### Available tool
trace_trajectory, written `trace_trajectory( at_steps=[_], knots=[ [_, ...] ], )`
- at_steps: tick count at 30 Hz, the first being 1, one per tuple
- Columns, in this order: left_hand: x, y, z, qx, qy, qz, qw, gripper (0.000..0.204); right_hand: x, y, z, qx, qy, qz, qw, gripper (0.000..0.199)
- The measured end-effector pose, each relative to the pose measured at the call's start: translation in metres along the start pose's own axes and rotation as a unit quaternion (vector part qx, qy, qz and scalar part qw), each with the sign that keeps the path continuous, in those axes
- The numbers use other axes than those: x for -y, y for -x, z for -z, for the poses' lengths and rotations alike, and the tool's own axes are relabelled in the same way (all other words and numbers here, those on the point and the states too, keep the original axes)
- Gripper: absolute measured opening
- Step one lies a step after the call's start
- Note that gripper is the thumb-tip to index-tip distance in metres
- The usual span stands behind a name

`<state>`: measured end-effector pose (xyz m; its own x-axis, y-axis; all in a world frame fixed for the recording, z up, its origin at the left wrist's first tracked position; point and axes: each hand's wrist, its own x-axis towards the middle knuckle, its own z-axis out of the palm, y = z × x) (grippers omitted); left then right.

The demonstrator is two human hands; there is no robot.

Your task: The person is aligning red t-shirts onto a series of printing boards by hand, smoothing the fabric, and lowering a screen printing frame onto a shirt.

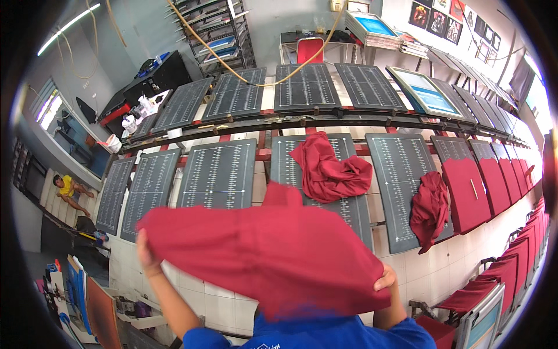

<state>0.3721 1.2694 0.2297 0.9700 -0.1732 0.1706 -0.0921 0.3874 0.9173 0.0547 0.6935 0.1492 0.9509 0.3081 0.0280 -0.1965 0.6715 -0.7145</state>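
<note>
Bare left grip [146, 256] and bare right grip [386, 280] are pinching opposite ends of a broad maroon fabric piece [279, 247], which is hanging before dark-grey rectangular ruled boards [218, 174]; judged risk: uneven tension could be bunching its loose middle into creases.

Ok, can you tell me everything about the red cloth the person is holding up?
The cloth is plain dark red and looks soft, with a few gentle creases. It's spread wide between the left hand and the right hand, sloping down toward the right one. A flap sticks up from its top edge. Its edges look blurry. Whether it touches the blue shirt, I can't tell.
</note>
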Motion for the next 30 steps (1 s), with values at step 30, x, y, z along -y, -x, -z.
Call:
trace_trajectory(
  at_steps=[30],
  knots=[
    [-0.240, 0.250, 0.179, -0.246, 0.047, -0.131, 0.959, 0.040, -0.326, -0.420, -0.321, -0.039, 0.641, 0.137, 0.754, 0.048]
  ],
)
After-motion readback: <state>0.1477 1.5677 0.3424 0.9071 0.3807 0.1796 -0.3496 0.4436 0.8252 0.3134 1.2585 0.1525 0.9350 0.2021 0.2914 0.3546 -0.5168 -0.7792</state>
